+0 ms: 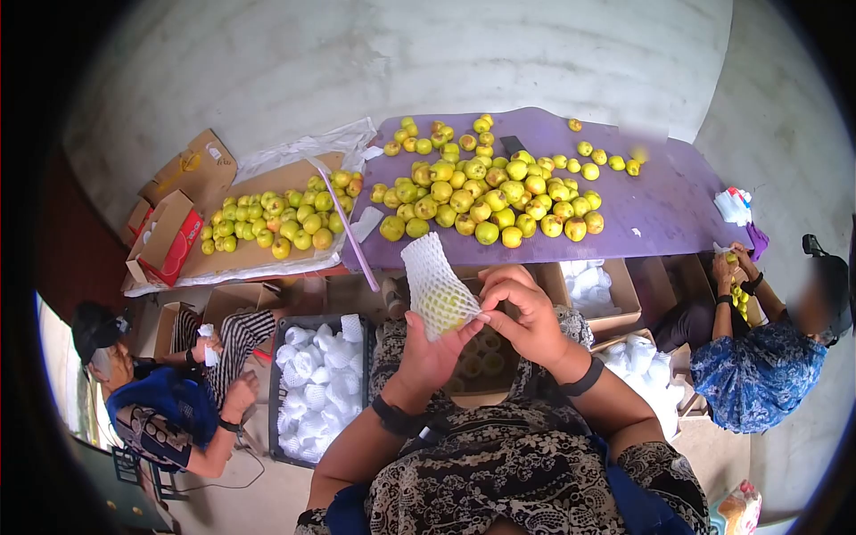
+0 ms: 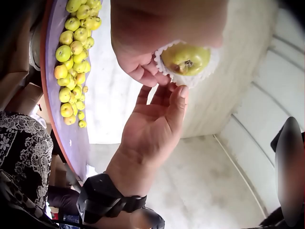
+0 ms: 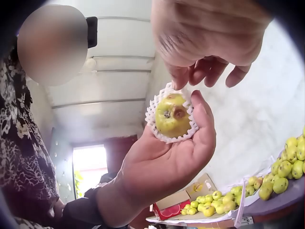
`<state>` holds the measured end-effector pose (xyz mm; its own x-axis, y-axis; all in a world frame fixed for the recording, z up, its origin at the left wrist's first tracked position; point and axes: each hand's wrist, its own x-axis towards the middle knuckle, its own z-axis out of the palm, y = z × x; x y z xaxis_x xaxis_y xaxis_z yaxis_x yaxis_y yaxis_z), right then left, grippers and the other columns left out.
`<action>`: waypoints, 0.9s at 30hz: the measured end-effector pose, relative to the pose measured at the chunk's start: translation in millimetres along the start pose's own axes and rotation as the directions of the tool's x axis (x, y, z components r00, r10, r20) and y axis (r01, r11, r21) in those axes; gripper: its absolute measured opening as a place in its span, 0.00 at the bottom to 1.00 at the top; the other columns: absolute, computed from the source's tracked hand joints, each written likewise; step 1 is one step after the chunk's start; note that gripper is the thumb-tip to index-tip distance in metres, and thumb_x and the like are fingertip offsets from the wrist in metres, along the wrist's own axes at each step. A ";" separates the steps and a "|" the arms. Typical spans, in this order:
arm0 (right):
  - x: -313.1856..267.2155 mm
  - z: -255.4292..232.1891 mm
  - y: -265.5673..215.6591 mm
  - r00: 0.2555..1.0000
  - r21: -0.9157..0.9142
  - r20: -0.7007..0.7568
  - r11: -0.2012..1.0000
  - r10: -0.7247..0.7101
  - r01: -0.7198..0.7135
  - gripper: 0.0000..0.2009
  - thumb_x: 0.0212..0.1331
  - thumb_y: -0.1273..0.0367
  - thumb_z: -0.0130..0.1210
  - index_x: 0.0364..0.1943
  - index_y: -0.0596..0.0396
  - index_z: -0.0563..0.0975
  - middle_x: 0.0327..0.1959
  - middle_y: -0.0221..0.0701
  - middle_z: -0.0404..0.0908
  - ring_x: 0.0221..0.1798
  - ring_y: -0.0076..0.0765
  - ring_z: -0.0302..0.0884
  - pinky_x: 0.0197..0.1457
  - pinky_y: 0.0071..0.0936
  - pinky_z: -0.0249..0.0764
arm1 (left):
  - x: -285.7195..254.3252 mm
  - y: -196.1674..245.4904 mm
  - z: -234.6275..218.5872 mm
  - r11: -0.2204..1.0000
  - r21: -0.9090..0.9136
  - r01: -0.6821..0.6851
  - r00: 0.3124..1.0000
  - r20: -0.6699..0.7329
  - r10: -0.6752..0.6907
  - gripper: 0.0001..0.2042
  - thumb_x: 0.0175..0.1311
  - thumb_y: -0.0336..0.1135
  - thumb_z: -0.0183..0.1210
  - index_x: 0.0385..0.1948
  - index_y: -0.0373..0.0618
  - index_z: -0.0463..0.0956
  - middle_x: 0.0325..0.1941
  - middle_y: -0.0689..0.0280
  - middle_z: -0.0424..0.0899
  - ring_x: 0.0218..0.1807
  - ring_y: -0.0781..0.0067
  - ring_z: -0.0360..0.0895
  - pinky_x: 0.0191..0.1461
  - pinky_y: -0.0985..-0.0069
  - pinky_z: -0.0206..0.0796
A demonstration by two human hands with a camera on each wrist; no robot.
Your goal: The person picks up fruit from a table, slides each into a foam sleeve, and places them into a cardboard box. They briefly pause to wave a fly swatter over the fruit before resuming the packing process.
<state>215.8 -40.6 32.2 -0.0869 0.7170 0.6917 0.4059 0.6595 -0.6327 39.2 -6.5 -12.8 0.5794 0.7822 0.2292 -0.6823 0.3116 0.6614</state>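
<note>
A yellow-green apple (image 3: 172,125) with a brown blemish sits inside a white foam net sleeve (image 1: 426,260). My left hand (image 1: 430,355) holds the sleeved apple from below, fingers and thumb curved around it. At the sleeve's near rim, my right hand (image 1: 528,314) pinches the foam edge between thumb and fingertip. The sleeve's long end stands up past the apple toward the table. In the left wrist view, the apple's end (image 2: 186,61) shows through the scalloped foam opening, with the right hand (image 2: 152,126) just below it.
A purple table (image 1: 660,196) bears a heap of apples (image 1: 486,196); more lie on cardboard (image 1: 227,187) at left. A black crate (image 1: 278,428) of foam-wrapped fruit stands left of me, open boxes (image 1: 624,303) at right. One person (image 1: 169,401) sits at left, another (image 1: 758,357) at right.
</note>
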 end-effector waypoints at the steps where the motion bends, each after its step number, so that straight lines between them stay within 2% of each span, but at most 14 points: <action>1: -0.3 -1.1 -0.9 1.000 0.032 0.025 0.999 -0.011 0.010 0.11 0.43 0.78 0.65 0.30 0.52 0.75 0.40 0.32 0.75 0.53 0.46 0.72 0.55 0.36 0.69 | 0.2 1.0 1.5 1.000 -0.010 -0.006 1.000 -0.012 0.006 0.41 0.60 0.73 0.43 0.65 0.47 0.60 0.62 0.64 0.71 0.62 0.66 0.70 0.65 0.64 0.63; 4: -1.5 -0.2 -6.0 0.994 -0.016 0.097 0.998 -0.054 0.056 0.12 0.43 0.77 0.65 0.31 0.51 0.75 0.42 0.32 0.74 0.54 0.46 0.72 0.56 0.38 0.68 | 1.5 3.1 13.4 1.000 -0.016 -0.014 0.999 -0.033 0.014 0.42 0.60 0.73 0.43 0.67 0.48 0.55 0.63 0.64 0.69 0.63 0.67 0.69 0.65 0.64 0.62; 8: -4.7 1.7 -6.4 0.995 -0.084 0.035 0.992 -0.092 0.095 0.15 0.42 0.75 0.67 0.35 0.51 0.75 0.46 0.34 0.73 0.53 0.46 0.72 0.55 0.38 0.69 | 5.1 -0.6 8.8 0.999 0.032 0.001 1.000 0.009 -0.001 0.43 0.59 0.74 0.44 0.66 0.46 0.56 0.62 0.64 0.70 0.62 0.66 0.69 0.64 0.63 0.63; 10: -7.8 5.8 -15.0 0.995 0.024 -0.030 0.995 0.100 -0.100 0.18 0.41 0.74 0.68 0.38 0.52 0.74 0.48 0.37 0.72 0.52 0.47 0.72 0.54 0.38 0.71 | 8.0 -2.0 7.8 0.995 0.099 -0.010 0.996 0.088 0.001 0.43 0.59 0.72 0.45 0.65 0.43 0.59 0.61 0.62 0.71 0.61 0.67 0.71 0.62 0.65 0.65; 11: -10.2 8.5 -15.5 0.994 0.019 -0.036 0.995 0.100 -0.099 0.18 0.41 0.74 0.68 0.38 0.52 0.74 0.48 0.37 0.72 0.52 0.47 0.72 0.54 0.38 0.71 | 6.0 -2.3 7.8 0.995 0.099 -0.007 0.995 0.095 -0.003 0.43 0.59 0.72 0.45 0.65 0.43 0.59 0.61 0.62 0.71 0.61 0.67 0.71 0.62 0.65 0.65; 13: -12.2 3.6 -11.3 0.997 -0.091 -0.073 0.995 0.029 -0.036 0.22 0.39 0.74 0.69 0.43 0.52 0.74 0.49 0.39 0.71 0.51 0.48 0.72 0.53 0.37 0.73 | 5.6 -7.4 11.6 0.982 0.191 -0.002 0.997 0.082 -0.014 0.43 0.59 0.72 0.47 0.63 0.40 0.60 0.60 0.61 0.71 0.59 0.66 0.71 0.61 0.65 0.65; 14: -12.2 -0.7 -10.7 0.996 -0.176 -0.064 0.983 -0.056 0.044 0.24 0.40 0.74 0.69 0.47 0.53 0.75 0.49 0.39 0.71 0.51 0.48 0.72 0.53 0.38 0.72 | 5.8 -3.9 20.2 0.966 0.257 -0.041 0.995 0.099 0.016 0.42 0.59 0.70 0.49 0.63 0.40 0.60 0.59 0.61 0.71 0.58 0.65 0.71 0.61 0.65 0.65; 16: -16.9 -2.8 -6.3 0.992 -0.143 -0.066 0.985 -0.108 0.098 0.23 0.43 0.74 0.67 0.49 0.52 0.76 0.49 0.39 0.70 0.52 0.49 0.71 0.54 0.39 0.71 | 6.6 -7.3 15.1 0.963 0.266 -0.043 0.992 0.129 0.009 0.42 0.60 0.68 0.51 0.64 0.39 0.58 0.61 0.61 0.68 0.61 0.63 0.69 0.63 0.64 0.64; 19: -19.6 -7.3 -6.7 0.969 -0.154 -0.118 0.968 -0.216 0.197 0.19 0.45 0.72 0.65 0.46 0.52 0.78 0.49 0.38 0.70 0.52 0.48 0.71 0.57 0.39 0.68 | 3.3 -5.9 17.9 0.959 0.283 -0.011 0.986 0.163 -0.037 0.45 0.59 0.67 0.53 0.69 0.41 0.51 0.70 0.62 0.59 0.71 0.62 0.58 0.71 0.64 0.55; 20: -21.2 -8.8 -6.3 0.961 -0.122 -0.131 0.966 -0.244 0.229 0.15 0.52 0.72 0.61 0.47 0.53 0.78 0.49 0.37 0.70 0.54 0.47 0.71 0.57 0.39 0.70 | 3.8 -5.2 19.5 0.963 0.269 0.004 0.984 0.169 -0.051 0.45 0.59 0.67 0.54 0.69 0.42 0.50 0.71 0.62 0.57 0.71 0.63 0.58 0.71 0.64 0.54; 23: -24.2 -15.8 -14.7 0.954 -0.112 -0.163 0.966 -0.250 0.234 0.15 0.53 0.70 0.61 0.47 0.52 0.78 0.49 0.36 0.70 0.54 0.46 0.71 0.57 0.39 0.69 | 4.9 -7.5 22.9 0.962 0.270 -0.043 0.972 0.232 -0.022 0.48 0.56 0.69 0.54 0.71 0.44 0.46 0.72 0.61 0.56 0.72 0.60 0.56 0.72 0.63 0.54; 25: -30.7 -20.7 -15.6 0.960 -0.114 -0.173 0.973 -0.219 0.202 0.15 0.54 0.68 0.61 0.47 0.51 0.78 0.49 0.36 0.70 0.54 0.46 0.71 0.57 0.40 0.68 | 7.4 -2.3 28.9 0.956 0.291 -0.032 0.954 0.294 -0.057 0.50 0.55 0.71 0.54 0.71 0.45 0.45 0.72 0.60 0.55 0.72 0.59 0.56 0.72 0.62 0.54; 27: -30.9 -19.2 -16.5 0.967 -0.082 -0.161 0.979 -0.199 0.188 0.15 0.55 0.67 0.60 0.48 0.50 0.78 0.49 0.36 0.70 0.54 0.46 0.70 0.57 0.41 0.67 | 8.2 -6.2 22.2 0.957 0.286 -0.054 0.947 0.318 -0.042 0.48 0.57 0.71 0.51 0.71 0.45 0.45 0.73 0.60 0.54 0.73 0.58 0.56 0.72 0.61 0.54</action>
<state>229.3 -78.0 27.9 -0.0189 0.5253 0.8507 0.4559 0.7618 -0.4602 58.2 -14.0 0.9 0.7191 0.5560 0.4169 -0.5566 0.1016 0.8246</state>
